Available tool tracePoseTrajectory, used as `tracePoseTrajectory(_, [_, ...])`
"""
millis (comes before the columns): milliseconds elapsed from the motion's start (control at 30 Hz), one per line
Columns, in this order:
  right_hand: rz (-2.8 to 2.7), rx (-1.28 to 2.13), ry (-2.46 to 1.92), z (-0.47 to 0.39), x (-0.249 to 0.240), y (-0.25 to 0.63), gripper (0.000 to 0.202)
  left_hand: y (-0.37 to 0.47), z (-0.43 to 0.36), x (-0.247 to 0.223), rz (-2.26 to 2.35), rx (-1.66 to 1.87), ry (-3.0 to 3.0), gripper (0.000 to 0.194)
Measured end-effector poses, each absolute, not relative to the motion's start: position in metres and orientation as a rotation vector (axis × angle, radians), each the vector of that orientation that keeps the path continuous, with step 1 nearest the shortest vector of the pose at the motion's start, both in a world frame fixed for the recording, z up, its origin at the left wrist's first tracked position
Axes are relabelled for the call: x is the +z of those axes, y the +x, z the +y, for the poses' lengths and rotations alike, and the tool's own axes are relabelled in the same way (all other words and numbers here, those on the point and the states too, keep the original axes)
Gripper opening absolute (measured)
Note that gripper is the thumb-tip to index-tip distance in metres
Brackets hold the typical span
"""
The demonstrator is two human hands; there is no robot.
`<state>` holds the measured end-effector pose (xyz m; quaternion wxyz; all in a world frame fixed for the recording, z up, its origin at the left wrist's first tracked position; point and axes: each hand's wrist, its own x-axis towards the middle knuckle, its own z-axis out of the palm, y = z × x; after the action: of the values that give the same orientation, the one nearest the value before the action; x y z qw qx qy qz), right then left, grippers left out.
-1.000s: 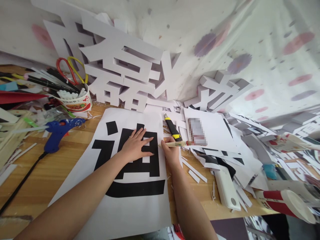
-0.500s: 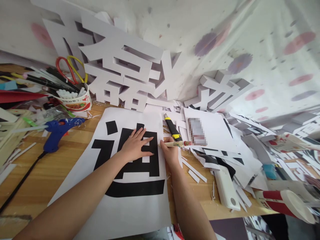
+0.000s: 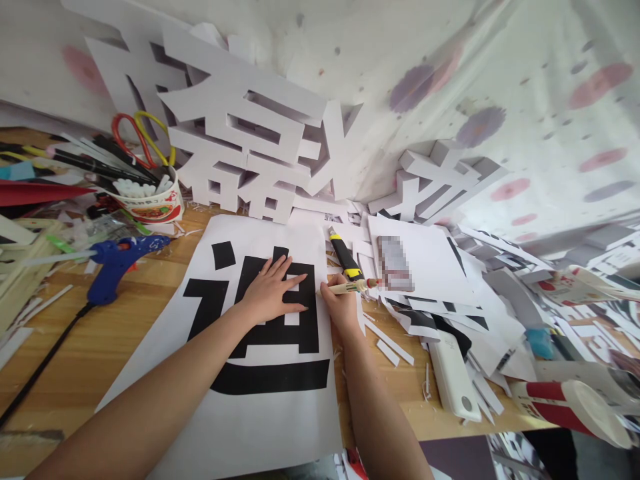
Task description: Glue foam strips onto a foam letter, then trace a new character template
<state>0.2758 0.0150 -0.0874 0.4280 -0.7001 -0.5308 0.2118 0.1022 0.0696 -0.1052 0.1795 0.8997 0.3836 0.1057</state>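
A large white sheet (image 3: pixel 270 440) bearing a bold black character (image 3: pixel 270 379) lies on the wooden table. My left hand (image 3: pixel 270 293) rests flat on the black shape, fingers spread, covering part of it. At the sheet's right edge, my right hand (image 3: pixel 343 310) is closed around a light-coloured pen (image 3: pixel 353 287). The pen's tip points left toward the black shape, and its back end points right. Just beyond the right hand lies a black and yellow utility knife (image 3: pixel 345 253).
A blue glue gun (image 3: pixel 117 263) with a cord lies at left, near a paper cup (image 3: pixel 160 200) of tools. White three-dimensional characters (image 3: pixel 280 100) stand behind. To the right are papers (image 3: pixel 425 253), a blurred-out object (image 3: pixel 395 263), a white power bank (image 3: pixel 455 377) and a red-white cup (image 3: pixel 570 407).
The pen's back end has tilted slightly upward in my right hand. My left hand and the sheet stay where they were.
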Motion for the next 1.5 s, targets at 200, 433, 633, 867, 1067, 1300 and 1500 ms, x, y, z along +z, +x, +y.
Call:
tracePoseTrajectory(200, [-1.324, 0.532, -1.731, 0.0150, -0.0878, 0.2766, 0.022, 0.1024, 0.0696, -0.1038, 1.086, 0.281, 2.546, 0.074])
tracePoseTrajectory(433, [-1.306, 0.547, -1.766, 0.0150, -0.0898, 0.2776, 0.023, 0.1027, 0.0693, -0.1032, 1.091, 0.269, 2.538, 0.075])
tracePoseTrajectory(633, [-1.308, 0.560, -1.787, 0.0142, -0.0900, 0.2783, 0.023, 0.1027, 0.0695, -0.1027, 1.088, 0.273, 2.543, 0.075])
tracePoseTrajectory(867, [-1.329, 0.554, -1.769, 0.0146, -0.0895, 0.2784, 0.022, 0.1021, 0.0700, -0.1032, 1.083, 0.280, 2.540, 0.074])
tracePoseTrajectory(1067, [-1.337, 0.549, -1.756, 0.0157, -0.0905, 0.2788, 0.023, 0.1019, 0.0705, -0.1043, 1.091, 0.286, 2.538, 0.075])
tracePoseTrajectory(1300, [-1.336, 0.563, -1.763, 0.0147, -0.0901, 0.2789, 0.021, 0.1020, 0.0705, -0.1057, 1.080, 0.293, 2.543, 0.074])
tracePoseTrajectory(1500, [-1.308, 0.579, -1.741, 0.0144, -0.0898, 0.2789, 0.020, 0.1019, 0.0703, -0.1058, 1.090, 0.293, 2.539, 0.074])
